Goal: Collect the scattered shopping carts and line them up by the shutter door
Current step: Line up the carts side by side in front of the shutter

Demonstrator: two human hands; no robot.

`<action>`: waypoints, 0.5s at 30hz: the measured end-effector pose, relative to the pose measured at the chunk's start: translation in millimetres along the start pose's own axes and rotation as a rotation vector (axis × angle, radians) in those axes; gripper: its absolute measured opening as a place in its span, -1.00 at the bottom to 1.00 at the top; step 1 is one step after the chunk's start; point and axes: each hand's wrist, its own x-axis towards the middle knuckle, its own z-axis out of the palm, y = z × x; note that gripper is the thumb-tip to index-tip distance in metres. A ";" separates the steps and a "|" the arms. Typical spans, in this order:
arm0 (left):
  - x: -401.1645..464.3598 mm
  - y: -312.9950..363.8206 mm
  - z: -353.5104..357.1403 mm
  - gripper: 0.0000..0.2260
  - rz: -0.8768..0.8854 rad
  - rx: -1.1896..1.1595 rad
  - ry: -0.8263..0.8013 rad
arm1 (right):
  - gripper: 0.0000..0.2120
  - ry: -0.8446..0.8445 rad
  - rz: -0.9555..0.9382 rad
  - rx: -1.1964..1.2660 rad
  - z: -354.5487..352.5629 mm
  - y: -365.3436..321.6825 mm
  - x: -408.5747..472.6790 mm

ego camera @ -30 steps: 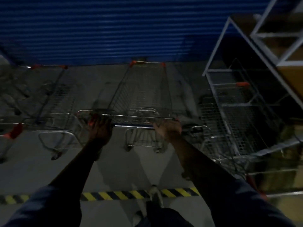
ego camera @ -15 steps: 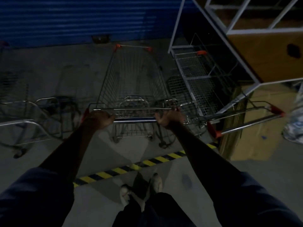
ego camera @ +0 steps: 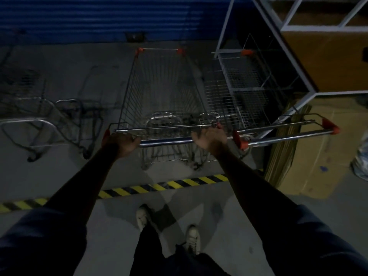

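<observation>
A wire shopping cart point(ego camera: 161, 90) with orange corner caps stands in front of me, its nose toward the blue shutter door point(ego camera: 103, 16). My left hand point(ego camera: 121, 142) and my right hand point(ego camera: 209, 136) both grip its blue handle bar point(ego camera: 165, 140). A second cart point(ego camera: 245, 86) is parked close on its right, its handle point(ego camera: 286, 134) sticking out toward the cardboard. Another cart point(ego camera: 39, 120) stands dimly at the left, apart from mine.
A white metal shelf frame point(ego camera: 294, 28) with brown boards leans at the upper right. Flat cardboard point(ego camera: 310, 156) lies on the floor at right, beside a plastic bag point(ego camera: 361, 162). Yellow-black hazard tape point(ego camera: 159, 187) crosses the floor just ahead of my shoes.
The cart in my hands has rolled forward and right, coming alongside the right-hand cart by the shelf. The left carts have slid toward the frame edge. Both hands kept their grip.
</observation>
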 end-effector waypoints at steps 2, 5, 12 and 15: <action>-20.8 13.1 0.1 -0.15 -0.025 0.096 -0.011 | -0.17 0.009 0.019 0.006 7.9 3.3 -1.8; -45.4 20.6 3.4 -0.19 -0.054 0.196 -0.028 | -0.18 -0.011 -0.014 -0.029 9.3 6.7 -6.1; -84.6 19.5 16.8 -0.65 0.137 0.386 0.140 | -0.32 0.021 -0.137 -0.129 16.1 3.7 -18.7; -83.7 17.3 13.7 -0.44 -0.013 0.370 0.074 | -0.21 -0.009 -0.053 -0.063 11.8 -3.4 -24.9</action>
